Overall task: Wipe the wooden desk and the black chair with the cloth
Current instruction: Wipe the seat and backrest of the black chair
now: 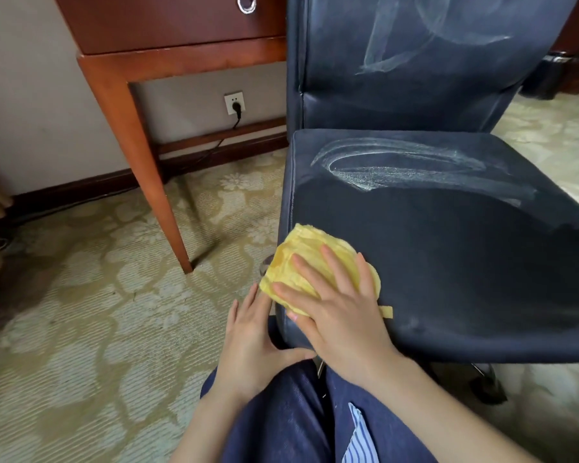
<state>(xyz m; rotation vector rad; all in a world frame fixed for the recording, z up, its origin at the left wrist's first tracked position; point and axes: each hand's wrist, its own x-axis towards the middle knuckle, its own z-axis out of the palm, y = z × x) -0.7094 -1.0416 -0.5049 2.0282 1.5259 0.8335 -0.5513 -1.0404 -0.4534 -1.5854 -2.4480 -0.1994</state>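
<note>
Looked down on patterned carpet [97, 312] by a beige wall [30, 95]. Pressed the yellow cloth [301, 252] flat on the front left seat corner of the black chair [448, 245] with the right hand [341, 322], fingers straight and spread; hid part of the cloth under the palm, left part overhanging the seat edge. Held the left hand [251, 345] empty and relaxed just beside that edge; could not tell whether touching it. Lost the top of the wooden desk [168, 35] and the backrest's top beyond the frame. Made out little of the chair base [485, 382] under the seat. Found open carpet between desk leg [141, 145] and chair.
</note>
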